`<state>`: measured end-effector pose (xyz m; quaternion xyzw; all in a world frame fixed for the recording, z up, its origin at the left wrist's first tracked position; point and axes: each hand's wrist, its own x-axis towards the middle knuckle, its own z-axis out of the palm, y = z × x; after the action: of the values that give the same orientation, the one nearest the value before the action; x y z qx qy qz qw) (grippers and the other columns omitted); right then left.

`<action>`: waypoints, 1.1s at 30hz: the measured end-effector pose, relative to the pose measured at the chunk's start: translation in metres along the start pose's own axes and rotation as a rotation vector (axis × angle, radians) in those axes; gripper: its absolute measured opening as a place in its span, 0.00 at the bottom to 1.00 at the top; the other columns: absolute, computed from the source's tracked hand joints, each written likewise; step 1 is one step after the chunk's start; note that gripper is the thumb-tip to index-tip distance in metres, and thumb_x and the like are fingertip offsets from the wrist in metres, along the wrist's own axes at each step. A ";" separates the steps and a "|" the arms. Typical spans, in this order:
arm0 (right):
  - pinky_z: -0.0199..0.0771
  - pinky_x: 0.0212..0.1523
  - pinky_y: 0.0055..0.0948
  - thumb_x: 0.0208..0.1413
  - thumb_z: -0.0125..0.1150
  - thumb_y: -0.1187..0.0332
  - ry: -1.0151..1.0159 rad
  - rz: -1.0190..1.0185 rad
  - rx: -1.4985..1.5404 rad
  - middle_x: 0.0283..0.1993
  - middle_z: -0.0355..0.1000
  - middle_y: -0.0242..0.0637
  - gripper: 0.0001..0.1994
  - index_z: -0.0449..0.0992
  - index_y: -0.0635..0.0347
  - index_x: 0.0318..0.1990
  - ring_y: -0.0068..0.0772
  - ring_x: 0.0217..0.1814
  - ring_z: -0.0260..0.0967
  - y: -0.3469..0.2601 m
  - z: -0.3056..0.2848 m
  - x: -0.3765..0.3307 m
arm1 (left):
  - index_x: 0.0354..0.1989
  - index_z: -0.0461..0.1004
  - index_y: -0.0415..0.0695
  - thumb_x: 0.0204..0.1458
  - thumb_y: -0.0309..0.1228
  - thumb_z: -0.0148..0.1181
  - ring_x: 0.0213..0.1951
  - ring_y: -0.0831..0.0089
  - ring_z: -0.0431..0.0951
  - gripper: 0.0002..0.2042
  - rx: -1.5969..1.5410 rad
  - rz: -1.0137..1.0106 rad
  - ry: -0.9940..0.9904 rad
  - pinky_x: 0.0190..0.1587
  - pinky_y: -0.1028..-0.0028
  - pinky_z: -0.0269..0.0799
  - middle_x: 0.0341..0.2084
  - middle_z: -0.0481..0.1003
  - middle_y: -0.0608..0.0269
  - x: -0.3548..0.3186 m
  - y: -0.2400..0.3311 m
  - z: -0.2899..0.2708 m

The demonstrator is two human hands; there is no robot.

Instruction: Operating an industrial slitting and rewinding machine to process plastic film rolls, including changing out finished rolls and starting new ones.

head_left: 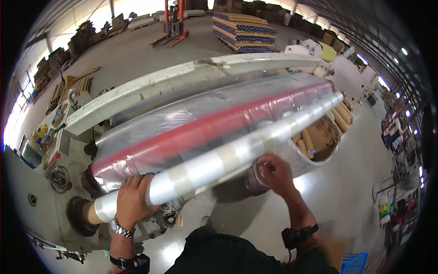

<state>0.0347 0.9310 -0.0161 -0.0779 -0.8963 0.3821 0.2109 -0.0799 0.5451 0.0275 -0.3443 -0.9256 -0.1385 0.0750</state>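
Note:
A long roll of whitish plastic film [214, 166], banded with beige strips, runs slantwise across the machine. My left hand [132, 198] lies over its near left end, fingers curved across the top and thumb apart on the near side. On the near side of the film roll, around its middle, my right hand [277, 174] is closed with bent fingers. It is at a shiny, translucent tape roll [258, 178], partly covered by the fingers. Behind the film roll lies a red roller [210, 123] under clear film.
A dark round end piece [82, 216] holds the film roll's core at left. A pale machine beam [182, 75] arches behind. To the right stands a film-wrapped container [326, 153] with cardboard tubes. Farther back are a stack of tubes [244, 33] and an orange lift [174, 25].

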 end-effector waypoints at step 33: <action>0.72 0.34 0.32 0.52 0.53 0.71 -0.769 -0.687 0.346 0.27 0.73 0.43 0.08 0.74 0.67 0.35 0.35 0.30 0.71 -0.068 0.141 0.222 | 0.43 0.71 0.44 0.43 0.33 0.62 0.44 0.52 0.72 0.17 0.194 -0.921 0.315 0.48 0.62 0.68 0.39 0.73 0.51 -0.050 -0.095 0.015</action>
<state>-0.2255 0.8591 0.0162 0.4008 -0.8067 0.4342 -0.0097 -0.1054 0.4497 -0.0180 0.1340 -0.9676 -0.1206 0.1767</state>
